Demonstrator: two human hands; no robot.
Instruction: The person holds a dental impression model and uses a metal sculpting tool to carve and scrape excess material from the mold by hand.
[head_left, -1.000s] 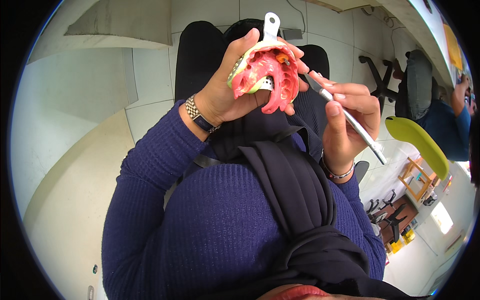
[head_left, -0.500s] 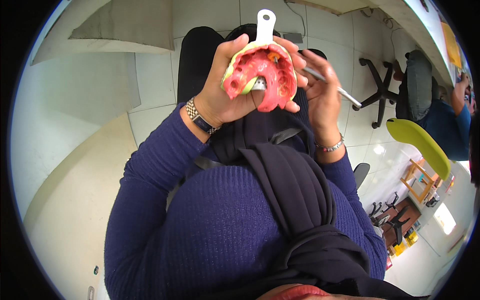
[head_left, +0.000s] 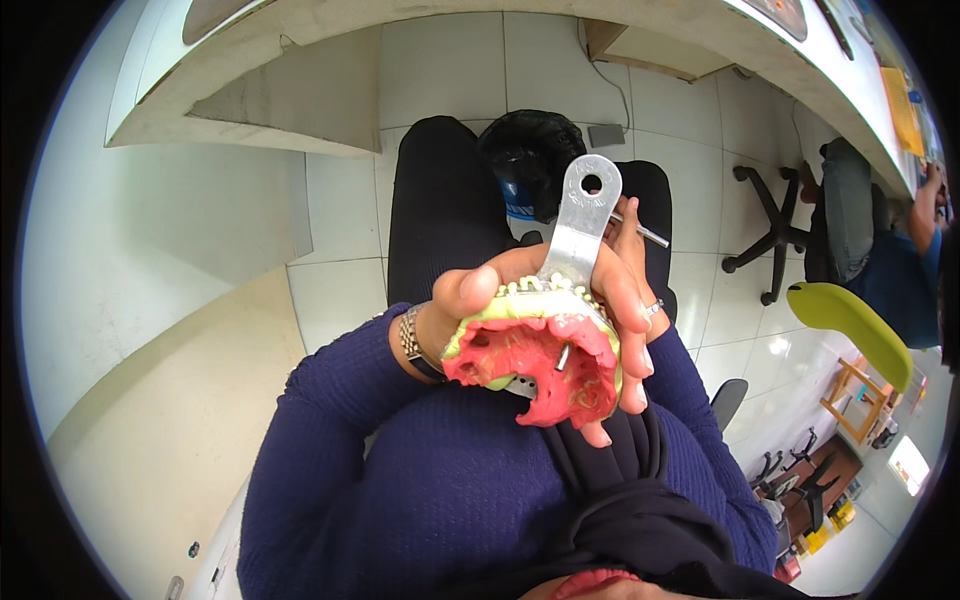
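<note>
A perforated metal impression tray with a holed handle carries pink material backed by pale green-yellow material; a small metal pin sticks out of the pink cavity. My left hand is wrapped round the tray, thumb at its left and fingertips along its right side. Behind the handle, my right hand is largely hidden, its fingers closed on a slim metal instrument.
A curved workbench edge spans the top. A bin with black liner stands beyond my knees. At right are a chair base, a lime-green chair part and another person in blue.
The tray has moved down towards me and tilted, its handle now larger and its inside seen more edge-on. My right hand has gone behind it with the instrument. The view shows more bench.
</note>
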